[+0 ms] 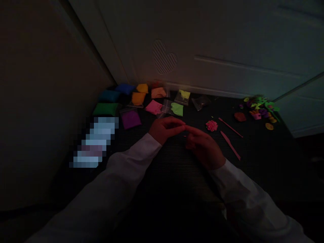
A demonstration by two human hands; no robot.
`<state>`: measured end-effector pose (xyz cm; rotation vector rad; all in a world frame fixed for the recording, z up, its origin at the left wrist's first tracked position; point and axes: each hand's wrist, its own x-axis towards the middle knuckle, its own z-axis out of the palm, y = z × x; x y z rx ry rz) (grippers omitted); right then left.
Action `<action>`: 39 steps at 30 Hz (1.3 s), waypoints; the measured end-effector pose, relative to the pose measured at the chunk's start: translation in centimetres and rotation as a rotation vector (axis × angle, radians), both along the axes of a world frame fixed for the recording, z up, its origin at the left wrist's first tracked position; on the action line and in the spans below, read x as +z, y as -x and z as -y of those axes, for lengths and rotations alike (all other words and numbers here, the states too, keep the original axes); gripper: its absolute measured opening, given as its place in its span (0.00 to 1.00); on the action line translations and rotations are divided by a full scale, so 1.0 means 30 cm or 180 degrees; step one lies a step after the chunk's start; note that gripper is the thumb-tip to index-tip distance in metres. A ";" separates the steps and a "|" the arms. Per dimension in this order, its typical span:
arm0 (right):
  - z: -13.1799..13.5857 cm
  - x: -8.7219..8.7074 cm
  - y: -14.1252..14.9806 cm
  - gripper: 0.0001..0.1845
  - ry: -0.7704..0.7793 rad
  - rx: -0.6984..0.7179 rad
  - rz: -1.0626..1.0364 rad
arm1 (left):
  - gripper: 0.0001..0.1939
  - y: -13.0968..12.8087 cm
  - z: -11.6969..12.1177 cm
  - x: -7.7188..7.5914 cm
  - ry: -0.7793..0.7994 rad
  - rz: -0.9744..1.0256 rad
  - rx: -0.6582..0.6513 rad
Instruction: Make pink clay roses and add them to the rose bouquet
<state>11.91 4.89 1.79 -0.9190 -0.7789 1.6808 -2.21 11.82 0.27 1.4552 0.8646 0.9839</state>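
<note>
My left hand [163,131] is closed in a pinch, with thumb and index fingertip together. Whatever lies between those tips is too dark and small to make out. Against them rests the index fingertip of my right hand [205,146], whose other fingers are curled in. A small pink tip shows just left of the curled fingers; I cannot tell whether it is held. Right of my hands lie a pink ruffled clay flower [211,126], a thin pink modelling tool [230,127] and a pink clay knife [230,145].
Bags of coloured clay, among them purple [131,118], green [106,109] and orange [138,98], line the table's back left. A lit, pixelated screen [95,143] lies at left. Reddish clay [240,116] and small clay flowers [263,109] are at right. A white panel [227,44] rises behind.
</note>
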 end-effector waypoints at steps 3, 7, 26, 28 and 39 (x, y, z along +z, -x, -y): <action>0.003 -0.002 0.001 0.18 0.0053 -0.0040 0.0067 | 0.10 0.002 0.001 -0.002 0.0001 -0.0049 -0.0027; 0.004 -0.005 0.002 0.17 0.0068 -0.0044 0.0064 | 0.09 0.003 0.002 -0.001 -0.0035 -0.0047 -0.0059; -0.006 -0.008 -0.003 0.18 -0.0035 0.0011 -0.0092 | 0.09 0.003 -0.013 -0.021 0.0405 0.0763 -0.0339; -0.006 -0.007 -0.004 0.18 -0.0093 0.0016 -0.0020 | 0.08 0.005 -0.019 -0.030 0.0491 0.0825 -0.0357; -0.008 -0.023 -0.013 0.21 -0.0564 0.0018 0.1065 | 0.05 -0.006 -0.002 -0.024 0.0973 0.0814 -0.0309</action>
